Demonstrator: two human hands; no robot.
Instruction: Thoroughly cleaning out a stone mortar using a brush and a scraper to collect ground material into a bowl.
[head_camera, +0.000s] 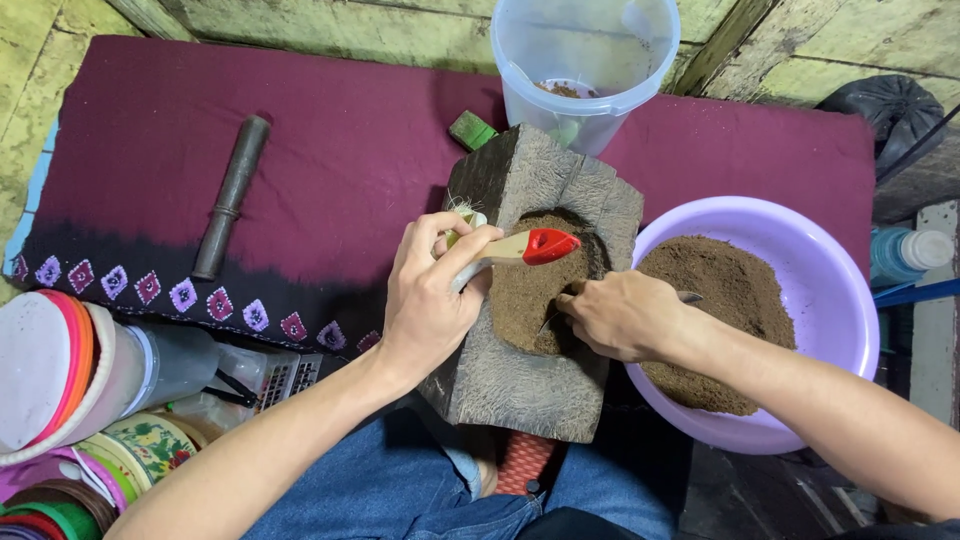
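Head view is showing both my hands working over a dark carved wooden block (520, 385) that is resting on my lap, its hollow packed with brown powder (530, 290). My left hand (430, 300) is sitting at the block's nine o'clock edge, its fingers (470, 250) curled tight around the pale handle of a brush with a red tip (535, 246); the red end is pointing toward three o'clock, lying just over the powder in the hollow. My right hand (620, 315) is coming in from four o'clock, its fingers closed around a thin metal tool (688, 297); one end is poking out behind the knuckles toward the basin, and the working end is touching the powder.

Just beside the block at three o'clock, a lilac plastic basin (830, 270) is holding a heap of the same brown powder. At twelve o'clock a clear plastic bucket (585, 60) is standing behind the block, with a small green block (472, 130) near its base. Everything is lying on a maroon cloth (330, 150) with a dark patterned border. A dark metal rod (232, 195) is lying well apart at ten o'clock. Stacked coloured lids and containers (60, 380) are crowding the eight o'clock corner.
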